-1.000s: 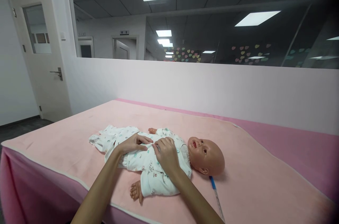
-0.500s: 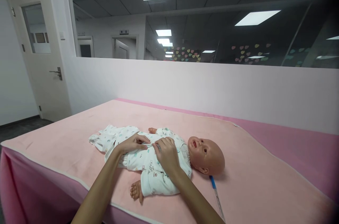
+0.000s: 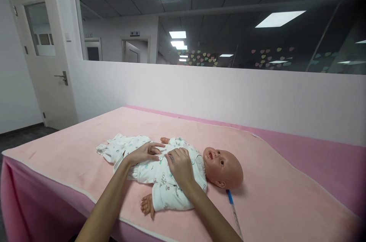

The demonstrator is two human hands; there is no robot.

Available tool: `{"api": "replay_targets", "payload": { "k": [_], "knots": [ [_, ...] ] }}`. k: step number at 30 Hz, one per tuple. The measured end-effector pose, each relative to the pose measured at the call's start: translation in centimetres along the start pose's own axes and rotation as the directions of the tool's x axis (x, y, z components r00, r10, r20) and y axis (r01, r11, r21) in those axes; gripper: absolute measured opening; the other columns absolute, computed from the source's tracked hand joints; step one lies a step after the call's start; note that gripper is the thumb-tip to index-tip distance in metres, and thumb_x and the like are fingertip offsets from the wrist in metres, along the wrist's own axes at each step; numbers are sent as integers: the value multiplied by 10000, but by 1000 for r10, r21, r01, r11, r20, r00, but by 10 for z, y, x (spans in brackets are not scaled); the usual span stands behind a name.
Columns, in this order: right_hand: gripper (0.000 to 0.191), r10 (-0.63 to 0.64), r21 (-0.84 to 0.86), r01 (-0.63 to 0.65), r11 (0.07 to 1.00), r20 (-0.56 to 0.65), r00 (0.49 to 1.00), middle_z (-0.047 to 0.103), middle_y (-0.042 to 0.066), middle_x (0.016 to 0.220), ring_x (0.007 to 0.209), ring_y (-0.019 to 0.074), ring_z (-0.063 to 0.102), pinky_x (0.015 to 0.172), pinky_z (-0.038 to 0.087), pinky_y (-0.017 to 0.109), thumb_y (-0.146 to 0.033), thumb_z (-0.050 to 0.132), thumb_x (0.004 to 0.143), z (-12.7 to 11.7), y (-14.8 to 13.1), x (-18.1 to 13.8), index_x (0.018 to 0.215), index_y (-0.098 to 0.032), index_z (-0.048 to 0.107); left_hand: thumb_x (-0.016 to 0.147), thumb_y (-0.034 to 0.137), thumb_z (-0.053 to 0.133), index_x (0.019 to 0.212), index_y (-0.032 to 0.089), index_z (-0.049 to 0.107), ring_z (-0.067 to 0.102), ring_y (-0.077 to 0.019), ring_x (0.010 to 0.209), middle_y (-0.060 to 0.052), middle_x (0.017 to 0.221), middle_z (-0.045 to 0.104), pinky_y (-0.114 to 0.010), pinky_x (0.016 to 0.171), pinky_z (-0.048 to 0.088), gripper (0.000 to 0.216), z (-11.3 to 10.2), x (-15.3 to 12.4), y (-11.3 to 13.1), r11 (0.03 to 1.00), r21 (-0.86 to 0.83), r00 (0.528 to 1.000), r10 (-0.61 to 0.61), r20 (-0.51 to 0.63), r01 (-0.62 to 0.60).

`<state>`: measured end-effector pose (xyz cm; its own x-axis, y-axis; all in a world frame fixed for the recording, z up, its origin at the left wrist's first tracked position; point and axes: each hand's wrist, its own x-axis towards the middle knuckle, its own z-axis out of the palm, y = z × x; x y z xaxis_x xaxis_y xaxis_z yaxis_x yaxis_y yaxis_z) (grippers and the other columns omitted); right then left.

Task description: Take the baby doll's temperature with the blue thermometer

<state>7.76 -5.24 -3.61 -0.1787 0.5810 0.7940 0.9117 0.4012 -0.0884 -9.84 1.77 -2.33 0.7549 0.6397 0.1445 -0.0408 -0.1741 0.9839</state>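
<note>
A baby doll lies on its back with its head to the right. It wears a white baby jacket printed with small figures, and a round button shows at the front. My left hand rests on the lower front of the jacket, thumb and fingers apart. Just to its right, my right hand lies over the chest with its fingers bent and closed on the jacket's front edge. What its fingertips pinch is partly hidden. White printed pants cover the doll's legs at the left.
The doll lies on a pink padded table cover with a pale edging. A thin clear stick with a blue end lies beside the doll's head. A low white wall with glass above stands behind; a door is at the left.
My left fingers have spread and lifted slightly from the jacket front, and the button between the hands now shows. My right hand has hardly moved.
</note>
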Motion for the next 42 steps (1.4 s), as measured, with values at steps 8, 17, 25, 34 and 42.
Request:
{"api": "replay_targets", "payload": {
  "k": [8, 17, 25, 34, 42],
  "knots": [
    [172, -1, 86, 0, 996, 5, 1000, 553, 12, 695, 728, 144, 468, 767, 335, 305, -244, 463, 839, -4, 0, 2, 695, -189, 541, 663, 278, 679, 1080, 160, 536, 520, -115, 743, -24, 766, 582, -245, 723, 383, 456, 3, -1, 3, 999, 20, 999, 31, -11, -31],
    [123, -2, 105, -3, 995, 51, 999, 576, 4, 766, 783, 146, 488, 785, 330, 310, -331, 570, 768, -7, -3, 2, 752, -209, 573, 722, 332, 618, 982, 148, 562, 530, -123, 754, -23, 729, 583, -251, 747, 386, 324, 8, -3, 9, 998, 55, 999, 38, -33, -36],
    [91, -9, 138, -1, 990, 73, 997, 572, -7, 758, 780, 140, 474, 790, 322, 307, -269, 568, 769, -7, -3, 3, 726, -192, 545, 716, 312, 613, 966, 165, 586, 543, -152, 847, -52, 861, 610, -286, 805, 403, 292, 6, 2, 2, 995, 83, 997, 66, -44, -62],
    [149, 23, 91, -25, 996, 24, 999, 550, 3, 702, 719, 133, 457, 748, 330, 295, -251, 514, 804, -5, -3, 2, 678, -172, 516, 734, 368, 551, 820, 137, 667, 547, -183, 822, -78, 843, 646, -255, 737, 407, 272, 10, 0, 8, 947, 314, 996, 87, -26, -75],
    [122, 180, 37, -177, 983, -297, 938, 588, 35, 781, 776, 150, 508, 755, 367, 289, -207, 461, 826, -87, 8, -20, 743, -179, 546, 749, 424, 474, 546, 147, 599, 477, -131, 552, -17, 571, 571, -224, 548, 326, 365, 43, 17, 37, 763, 646, 959, 173, -225, 14]
  ]
}}
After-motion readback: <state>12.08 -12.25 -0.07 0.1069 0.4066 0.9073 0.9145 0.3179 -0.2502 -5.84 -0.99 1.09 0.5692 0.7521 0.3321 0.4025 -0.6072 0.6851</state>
